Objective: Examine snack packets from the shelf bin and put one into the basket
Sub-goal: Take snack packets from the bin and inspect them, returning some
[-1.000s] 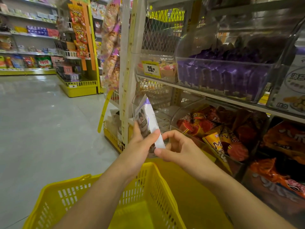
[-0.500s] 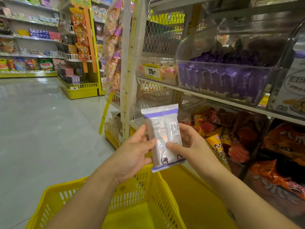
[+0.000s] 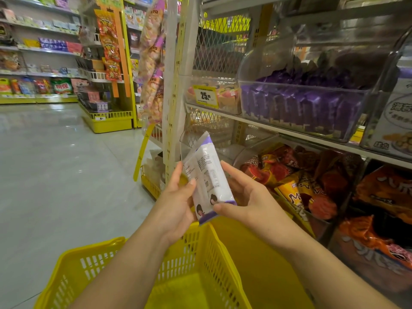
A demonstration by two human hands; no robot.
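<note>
Two hands: both are on one snack packet (image 3: 209,175). My left hand (image 3: 176,204) pinches its left edge, thumb on the printed face. My right hand (image 3: 247,197) has its thumb on the lower purple band and its fingers behind.
Packet position: up in the air, leaning, just above the far rim of the yellow basket (image 3: 93,275) and not in it.
Change: half a second back it faced me flat and square. Now it's swung partly edge-on, top tipped away, with the wrapper buckling a little between my hands.
Meaning: I'd say I'm still on the examining step, turning it to see another side. The drop into the basket is yet to come.
Packet print: white with purple bands at both ends and two small cartoon heads near the bottom. There are blocks of fine text, too small to read.
Price tag (image 3: 205,96): yellow, and it clearly reads "25".
Upper bin (image 3: 301,103): clear plastic, full of purple wrappers with no legible writing.
Lower bin packs (image 3: 289,175): red and yellow, with one showing a big "M".
Far-right box (image 3: 399,121): large Chinese characters, cut off by the frame edge.
</note>
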